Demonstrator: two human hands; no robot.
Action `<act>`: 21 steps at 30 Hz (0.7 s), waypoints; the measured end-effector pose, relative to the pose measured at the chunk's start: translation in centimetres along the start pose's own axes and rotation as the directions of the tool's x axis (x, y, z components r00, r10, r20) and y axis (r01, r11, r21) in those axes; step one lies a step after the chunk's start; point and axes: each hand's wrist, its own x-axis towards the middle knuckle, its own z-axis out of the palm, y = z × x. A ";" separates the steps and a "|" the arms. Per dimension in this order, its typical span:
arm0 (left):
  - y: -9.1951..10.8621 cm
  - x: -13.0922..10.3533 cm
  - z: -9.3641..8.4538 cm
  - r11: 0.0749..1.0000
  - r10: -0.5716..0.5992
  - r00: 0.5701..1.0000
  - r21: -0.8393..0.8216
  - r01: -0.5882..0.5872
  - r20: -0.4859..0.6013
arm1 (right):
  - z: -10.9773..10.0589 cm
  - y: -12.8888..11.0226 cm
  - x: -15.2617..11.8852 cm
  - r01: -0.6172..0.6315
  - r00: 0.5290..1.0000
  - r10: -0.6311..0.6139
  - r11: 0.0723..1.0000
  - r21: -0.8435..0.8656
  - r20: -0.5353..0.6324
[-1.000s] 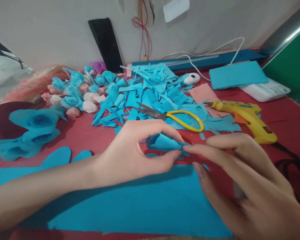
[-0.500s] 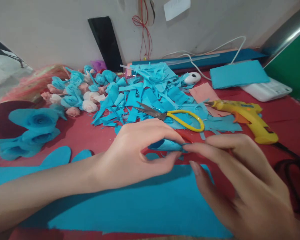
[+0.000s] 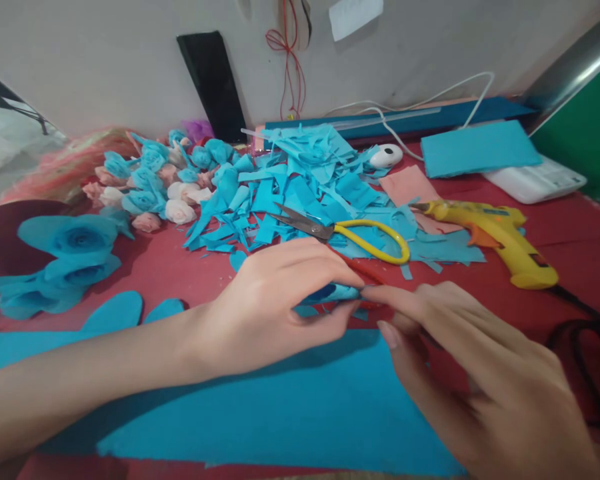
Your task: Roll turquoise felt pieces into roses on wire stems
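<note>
My left hand (image 3: 270, 307) pinches a small rolled blue felt piece (image 3: 333, 293) between thumb and fingers, low over the red tabletop. My right hand (image 3: 475, 373) meets it from the right, its index finger and thumb pressing on the roll's tip. Most of the roll is hidden inside my left fingers. Under both hands lies a large blue felt sheet (image 3: 280, 413). Yellow-handled scissors (image 3: 350, 235) lie just beyond my hands on a heap of blue felt scraps (image 3: 300, 180).
A yellow glue gun (image 3: 495, 233) lies at the right with its black cord (image 3: 585, 347) trailing. Finished blue roses (image 3: 65, 260) sit at the left, small blue and pink rosettes (image 3: 150, 187) behind. A white mouse (image 3: 386, 156), folded blue felt (image 3: 477, 148) and a white device (image 3: 535, 180) stand at the back right.
The blue roll has been squeezed flatter and lowered toward the table. My right hand has dropped and its fingers have closed in on the roll's tip.
</note>
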 end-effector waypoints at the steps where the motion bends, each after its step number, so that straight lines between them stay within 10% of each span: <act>1: 0.0 0.0 0.0 1.000 -0.026 1.000 -0.012 0.027 0.017 | -0.1 0.0 0.0 -0.013 1.000 0.013 1.000 0.011 -0.011; 21: 0.3 0.8 -0.6 0.739 -0.540 0.828 -0.385 0.553 0.154 | -2.1 1.7 1.1 -0.170 0.970 0.155 0.983 -0.067 -0.187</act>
